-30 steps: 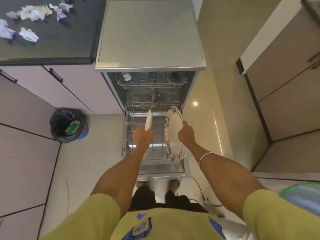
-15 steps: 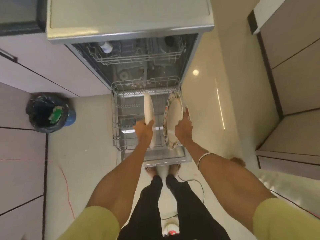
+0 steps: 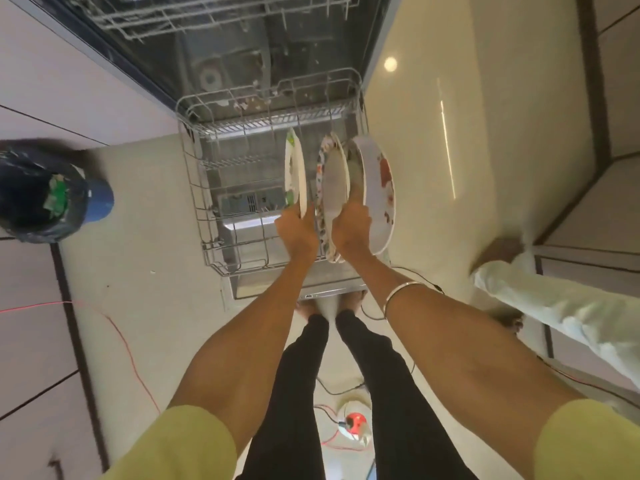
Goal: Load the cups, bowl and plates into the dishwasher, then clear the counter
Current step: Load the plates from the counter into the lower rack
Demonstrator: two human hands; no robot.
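Note:
The dishwasher's lower wire rack [image 3: 197, 188] is pulled out over the open door. My left hand [image 3: 298, 233] grips the near edge of a white plate with green marks [image 3: 295, 171], held on edge over the rack's right half. My right hand [image 3: 351, 227] holds a patterned-rim plate [image 3: 335, 181] on edge, and a larger white plate with red marks [image 3: 379, 195] stands against its right side. Whether the plates sit between the tines is hidden by my hands.
The upper rack [image 3: 194, 15] stays inside the machine. A bin with a black liner [image 3: 45, 199] stands on the floor to the left. Another person's leg in pale trousers [image 3: 561, 306] is at the right. Cables [image 3: 128, 351] trail across the floor by my feet.
I have leaned in and lowered both plates toward the lower rack. A third, larger plate now shows beside my right hand. Another person's leg has come into view at the right.

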